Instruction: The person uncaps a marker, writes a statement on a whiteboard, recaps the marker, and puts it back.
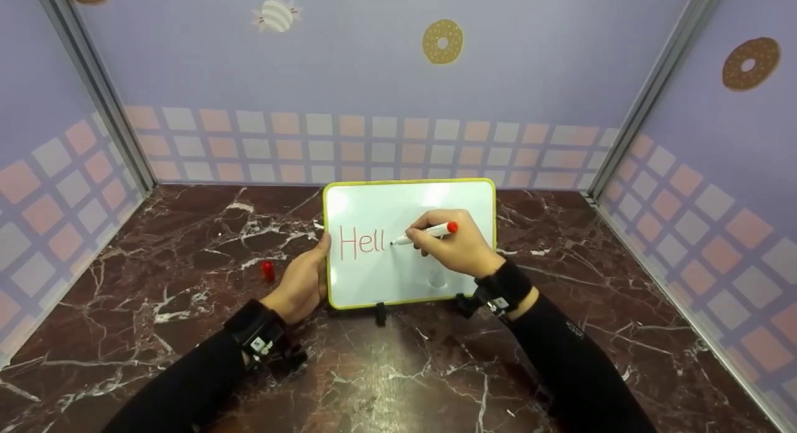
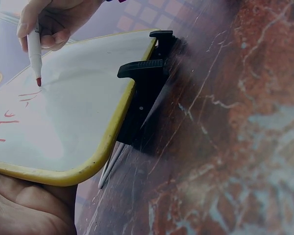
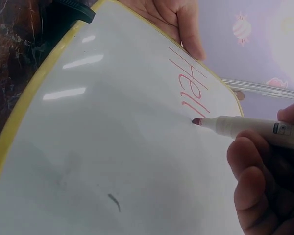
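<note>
A small whiteboard (image 1: 411,277) with a yellow frame leans upright on black stand clips (image 2: 142,71). Red letters reading "Hell" (image 1: 362,241) run across its left half. My right hand (image 1: 457,243) pinches a white marker (image 1: 429,232) with a red end. In the right wrist view the marker's tip (image 3: 197,121) is right at the board, just past the last letter. My left hand (image 1: 302,280) holds the board's left edge, thumb along the yellow frame (image 2: 95,164) and fingers partly hidden behind it.
A red marker cap (image 1: 268,270) stands on the dark marbled table (image 1: 398,371), left of my left hand. Behind the board rises a purple patterned wall (image 1: 361,65), with side walls and metal corner posts (image 1: 654,84). A dark smudge (image 3: 114,201) marks the board's lower part.
</note>
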Motion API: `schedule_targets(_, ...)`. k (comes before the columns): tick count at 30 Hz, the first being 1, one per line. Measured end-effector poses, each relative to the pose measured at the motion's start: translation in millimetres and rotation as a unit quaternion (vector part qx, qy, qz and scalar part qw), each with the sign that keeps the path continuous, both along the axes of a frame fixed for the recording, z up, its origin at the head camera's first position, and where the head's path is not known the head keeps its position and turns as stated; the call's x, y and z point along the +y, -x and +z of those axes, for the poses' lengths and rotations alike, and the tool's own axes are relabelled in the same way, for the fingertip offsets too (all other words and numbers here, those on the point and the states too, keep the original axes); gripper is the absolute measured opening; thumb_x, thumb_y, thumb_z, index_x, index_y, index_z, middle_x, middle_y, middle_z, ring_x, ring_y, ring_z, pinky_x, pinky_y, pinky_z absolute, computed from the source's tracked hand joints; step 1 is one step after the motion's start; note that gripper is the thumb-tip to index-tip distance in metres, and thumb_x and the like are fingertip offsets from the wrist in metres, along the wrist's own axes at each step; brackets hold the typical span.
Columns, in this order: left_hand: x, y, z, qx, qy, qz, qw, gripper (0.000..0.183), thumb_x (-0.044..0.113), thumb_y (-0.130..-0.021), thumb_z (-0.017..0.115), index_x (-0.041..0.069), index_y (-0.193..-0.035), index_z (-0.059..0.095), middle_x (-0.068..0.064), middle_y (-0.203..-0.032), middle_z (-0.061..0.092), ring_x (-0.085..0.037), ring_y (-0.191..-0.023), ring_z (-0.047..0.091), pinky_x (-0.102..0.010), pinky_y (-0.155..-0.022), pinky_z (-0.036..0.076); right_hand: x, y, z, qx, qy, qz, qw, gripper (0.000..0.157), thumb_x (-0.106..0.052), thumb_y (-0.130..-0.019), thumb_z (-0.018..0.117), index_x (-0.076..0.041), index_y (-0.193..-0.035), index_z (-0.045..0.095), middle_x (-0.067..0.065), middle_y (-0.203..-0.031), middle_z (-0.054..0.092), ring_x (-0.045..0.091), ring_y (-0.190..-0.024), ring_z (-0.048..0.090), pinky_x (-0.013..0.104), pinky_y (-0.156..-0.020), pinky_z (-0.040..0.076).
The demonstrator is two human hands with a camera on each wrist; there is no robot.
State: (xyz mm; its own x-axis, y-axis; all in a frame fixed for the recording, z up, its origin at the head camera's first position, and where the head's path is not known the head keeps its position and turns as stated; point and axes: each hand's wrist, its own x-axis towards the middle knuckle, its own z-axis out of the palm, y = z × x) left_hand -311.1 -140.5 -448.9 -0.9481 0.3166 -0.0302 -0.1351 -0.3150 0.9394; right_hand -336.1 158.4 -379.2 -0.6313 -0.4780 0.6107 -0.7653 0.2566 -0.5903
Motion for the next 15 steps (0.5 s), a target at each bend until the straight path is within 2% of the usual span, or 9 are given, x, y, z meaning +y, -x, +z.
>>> schedule_targets(6, -0.1, 0.1, -0.2, 0.002, 0.000, -0.007, 1.0000, 0.074, 0.061, -0.119, 0.033, 0.006, -0.167, 0.047, -0.018, -0.152, 0.067, -0.031, -0.131, 0.071, -0.049, -0.104, 0.062, -0.4, 0.3, -1.1, 0.003, 0.003, 0.001, 1.000, 0.013, -0.005, -0.103, 0.077, 0.001, -0.093, 0.083, 0.004, -0.077, 0.077, 0.022, -0.061, 0.071, 0.021, -0.054, 0.051)
schedule_targets(15, 0.2, 0.3, -0.3, 0.003, -0.002, -0.007, 1.0000, 0.074, 0.060, -0.119, 0.032, 0.006, -0.167, 0.047, -0.018, -0.151, 0.068, -0.031, -0.130, 0.072, -0.049, -0.103, 0.062, -1.7, 0.7, -1.9, 0.011, 0.001, -0.001, 1.000, 0.013, -0.006, -0.104, 0.077, 0.002, -0.095, 0.083, 0.002, -0.079, 0.078, 0.019, -0.062, 0.072, 0.021, -0.055, 0.052)
